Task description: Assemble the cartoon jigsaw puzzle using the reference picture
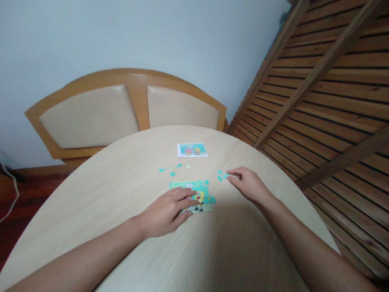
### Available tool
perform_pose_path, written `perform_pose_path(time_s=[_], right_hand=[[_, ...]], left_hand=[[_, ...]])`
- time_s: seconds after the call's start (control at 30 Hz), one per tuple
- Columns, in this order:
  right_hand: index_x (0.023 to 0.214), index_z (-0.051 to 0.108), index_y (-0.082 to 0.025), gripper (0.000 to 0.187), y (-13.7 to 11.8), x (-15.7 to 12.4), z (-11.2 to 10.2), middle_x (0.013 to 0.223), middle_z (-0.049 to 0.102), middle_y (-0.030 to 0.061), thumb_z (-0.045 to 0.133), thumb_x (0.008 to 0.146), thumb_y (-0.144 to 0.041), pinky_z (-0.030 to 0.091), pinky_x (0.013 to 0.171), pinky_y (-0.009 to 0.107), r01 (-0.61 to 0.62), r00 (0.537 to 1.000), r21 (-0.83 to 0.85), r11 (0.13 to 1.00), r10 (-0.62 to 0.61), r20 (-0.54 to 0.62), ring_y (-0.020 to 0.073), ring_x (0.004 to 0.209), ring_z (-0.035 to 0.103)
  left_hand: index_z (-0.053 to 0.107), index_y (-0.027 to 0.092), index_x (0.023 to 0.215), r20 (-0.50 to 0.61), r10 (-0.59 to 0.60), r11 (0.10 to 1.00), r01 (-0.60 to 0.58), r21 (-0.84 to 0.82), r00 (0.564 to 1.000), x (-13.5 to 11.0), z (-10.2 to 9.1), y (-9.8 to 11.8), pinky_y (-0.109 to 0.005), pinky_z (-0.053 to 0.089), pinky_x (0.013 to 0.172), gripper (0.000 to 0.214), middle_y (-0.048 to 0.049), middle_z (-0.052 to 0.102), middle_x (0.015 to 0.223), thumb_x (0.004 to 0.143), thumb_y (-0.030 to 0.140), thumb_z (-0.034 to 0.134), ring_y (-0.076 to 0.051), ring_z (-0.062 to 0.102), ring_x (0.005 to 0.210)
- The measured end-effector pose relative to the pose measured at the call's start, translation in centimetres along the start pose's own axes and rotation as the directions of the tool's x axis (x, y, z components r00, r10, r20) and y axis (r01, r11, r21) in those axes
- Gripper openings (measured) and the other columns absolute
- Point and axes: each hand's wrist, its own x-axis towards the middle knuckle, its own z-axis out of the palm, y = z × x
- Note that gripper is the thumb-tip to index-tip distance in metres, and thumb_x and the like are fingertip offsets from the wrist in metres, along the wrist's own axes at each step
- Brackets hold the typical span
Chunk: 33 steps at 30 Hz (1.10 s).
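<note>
A partly joined jigsaw puzzle (199,187) with cartoon figures on a teal ground lies flat on the table. My left hand (170,209) rests over its left and middle part with fingers stretched out, hiding some of the picture. To the right of the puzzle, my right hand (244,181) has thumb and forefinger nearly together at a teal puzzle piece (225,175). Other loose teal pieces (219,172) lie just left of those fingertips. At the puzzle's upper right edge sits another teal piece (206,182).
Several loose pieces (172,174), teal and pale, are scattered beyond the puzzle. Behind them a picture card (192,150) shows similar cartoon figures. The round wooden table (121,194) has a padded bench (91,115) at its far side and a slatted wooden panel (319,93) at right.
</note>
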Motion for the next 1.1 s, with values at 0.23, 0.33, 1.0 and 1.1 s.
perform_pose_path(time_s=[0.23,0.33,1.0,1.1], right_hand=[[0.105,0.076,-0.016,0.03,-0.1,0.1,0.6,0.102,0.07,0.0116,0.059,0.088,-0.034,0.051,0.088,0.037,0.025,0.999,-0.02,0.999,-0.026,-0.044,0.0236,0.093,0.065],[0.111,0.075,-0.02,0.032,-0.1,0.2,1.3,0.109,0.069,0.0113,0.056,0.092,-0.038,0.048,0.097,0.039,0.108,0.992,-0.037,0.993,-0.11,-0.063,0.0249,0.103,0.063],[0.121,0.07,-0.023,0.036,-0.2,0.1,2.6,0.13,0.062,0.0114,0.054,0.093,-0.04,0.042,0.105,0.048,0.126,0.99,-0.131,0.983,-0.132,-0.042,0.0297,0.12,0.055],[0.12,0.07,-0.023,0.035,-0.1,0.1,2.7,0.13,0.063,0.0112,0.054,0.093,-0.04,0.043,0.104,0.048,0.128,0.99,-0.136,0.982,-0.135,-0.045,0.0296,0.12,0.055]], left_hand=[[0.065,0.02,0.116,-0.246,-0.244,0.967,0.254,0.009,0.938,-0.1,-0.7,-2.6,-0.045,0.052,0.102,0.027,-0.0087,0.066,0.123,0.101,0.028,0.044,-0.023,0.063,0.114],[0.066,0.019,0.112,-0.326,-0.367,0.915,0.402,0.042,0.871,-0.4,-0.8,-4.5,-0.049,0.051,0.101,0.026,-0.0094,0.066,0.124,0.098,0.029,0.046,-0.026,0.062,0.114],[0.06,0.018,0.135,-0.244,-0.31,0.897,0.367,0.245,0.919,-0.5,-1.0,-8.4,-0.051,0.043,0.11,0.04,-0.0086,0.06,0.14,0.103,0.029,0.038,-0.026,0.053,0.128],[0.066,0.019,0.125,-0.233,-0.307,0.907,0.358,0.223,0.923,-0.2,-1.2,-8.2,-0.049,0.047,0.105,0.035,-0.0087,0.066,0.131,0.103,0.029,0.04,-0.026,0.059,0.119]])
